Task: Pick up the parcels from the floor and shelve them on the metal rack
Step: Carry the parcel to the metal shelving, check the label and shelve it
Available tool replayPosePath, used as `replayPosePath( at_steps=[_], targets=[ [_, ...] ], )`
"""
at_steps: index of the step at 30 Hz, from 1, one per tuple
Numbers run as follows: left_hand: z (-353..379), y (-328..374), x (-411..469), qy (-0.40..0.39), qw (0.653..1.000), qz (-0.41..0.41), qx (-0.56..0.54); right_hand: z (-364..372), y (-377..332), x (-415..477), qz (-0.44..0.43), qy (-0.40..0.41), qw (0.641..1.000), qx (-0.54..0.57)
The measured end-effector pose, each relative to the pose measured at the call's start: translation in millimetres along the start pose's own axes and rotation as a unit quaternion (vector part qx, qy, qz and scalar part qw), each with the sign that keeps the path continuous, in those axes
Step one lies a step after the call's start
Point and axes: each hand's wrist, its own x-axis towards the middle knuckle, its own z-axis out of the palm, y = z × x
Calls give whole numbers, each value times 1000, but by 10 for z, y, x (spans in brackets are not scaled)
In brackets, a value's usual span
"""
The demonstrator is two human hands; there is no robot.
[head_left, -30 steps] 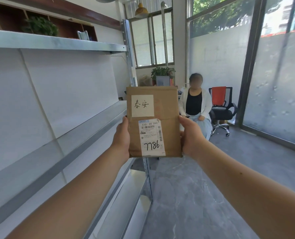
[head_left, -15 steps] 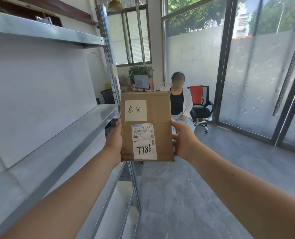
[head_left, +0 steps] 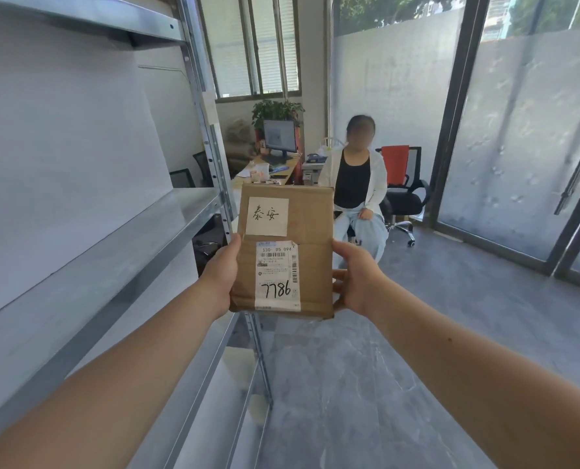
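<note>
I hold a flat brown cardboard parcel (head_left: 312,238) upright at arm's length, its face toward me. It carries a white handwritten label and a shipping sticker marked 7786. My left hand (head_left: 219,270) grips its left edge and my right hand (head_left: 358,277) grips its right edge. The metal rack (head_left: 119,262) runs along my left, its middle shelf bare at about the parcel's height. The parcel hangs just right of the rack's front upright post (head_left: 210,143).
A person sits on a chair (head_left: 356,184) straight ahead past the parcel. An office chair with a red back (head_left: 402,184) stands beside them. A desk with a monitor (head_left: 278,137) is behind the rack. Glass walls close the right side; grey floor (head_left: 366,384) lies below.
My view has swung right and moved forward along the rack, so the shelves slid left in the frame. Both hands keep the same grip on the parcel.
</note>
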Motion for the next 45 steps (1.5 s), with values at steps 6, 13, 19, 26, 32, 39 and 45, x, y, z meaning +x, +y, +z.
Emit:
replayPosePath(
  at_steps=[6, 13, 19, 26, 32, 39, 45],
  targets=[
    [140, 63, 468, 20, 999, -8, 33, -97, -209, 627, 38, -24, 998, -53],
    [276, -35, 845, 75, 992, -46, 89, -197, -302, 1205, 82, -73, 991, -81],
    [-19, -209, 1020, 92, 984, -99, 113, 14, -122, 1540, 116, -83, 985, -101],
    [-510, -524, 1120, 145, 965, -110, 190, 378, 247, 1754, 192, -104, 967, -130],
    [-845, -780, 1202, 186, 937, -126, 269, 670, 681, 1831, 238, -130, 949, -164],
    [-1042, -1006, 1169, 190, 913, -146, 332, 805, 1113, 1851, 260, -128, 941, -178],
    [-1175, -1237, 1162, 221, 900, -149, 345, 956, 1314, 1822, 265, -122, 939, -182]
  ],
)
